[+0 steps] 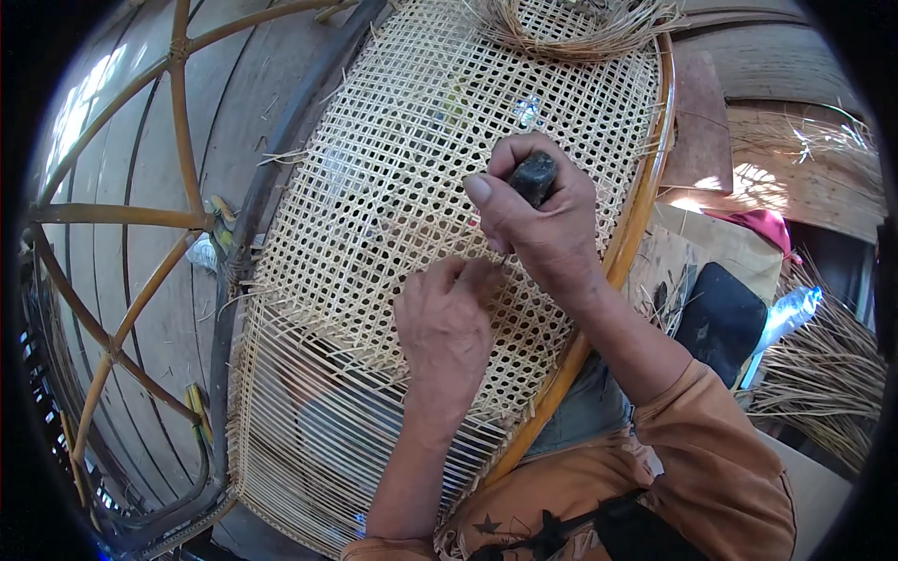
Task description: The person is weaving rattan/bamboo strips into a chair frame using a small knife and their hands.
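My right hand (550, 210) gripped a dark handle (535, 178), likely for control; my left hand (442, 318) curled at the cane webbing (393, 131) — perhaps steadying it; whether pinching, I couldn't tell.

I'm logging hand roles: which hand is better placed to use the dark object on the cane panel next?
Probably the right hand: it grips the dark object over the cane panel. The left hand, lower in the picture, is at the panel and seems better suited to steadying it.
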{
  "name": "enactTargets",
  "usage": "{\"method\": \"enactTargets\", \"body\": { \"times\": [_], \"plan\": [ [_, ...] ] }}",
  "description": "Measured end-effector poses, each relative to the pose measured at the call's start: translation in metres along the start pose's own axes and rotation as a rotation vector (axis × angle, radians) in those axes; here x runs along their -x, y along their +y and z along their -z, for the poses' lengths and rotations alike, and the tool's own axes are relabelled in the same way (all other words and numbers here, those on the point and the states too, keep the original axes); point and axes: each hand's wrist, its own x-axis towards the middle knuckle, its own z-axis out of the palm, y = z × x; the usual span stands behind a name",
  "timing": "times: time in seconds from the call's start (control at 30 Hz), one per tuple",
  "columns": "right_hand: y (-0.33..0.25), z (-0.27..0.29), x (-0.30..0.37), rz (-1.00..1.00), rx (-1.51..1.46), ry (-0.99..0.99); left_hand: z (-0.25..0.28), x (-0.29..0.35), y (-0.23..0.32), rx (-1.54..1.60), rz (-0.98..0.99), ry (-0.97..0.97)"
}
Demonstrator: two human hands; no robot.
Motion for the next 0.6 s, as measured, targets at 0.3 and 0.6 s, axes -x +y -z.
{"method": "enactTargets", "body": {
  "times": [0.3, 0.6],
  "plan": [
    [0.001, -0.007, 0.002, 0.087, 0.140, -0.055, -0.011, -0.008, -0.003, -0.052, 0.012, 0.020],
    [-0.038, 0.093, -0.008, 0.181, -0.278, 0.218, -0.011, 0.044, 0.012, 0.003, -0.152, -0.043]
  ]
}}
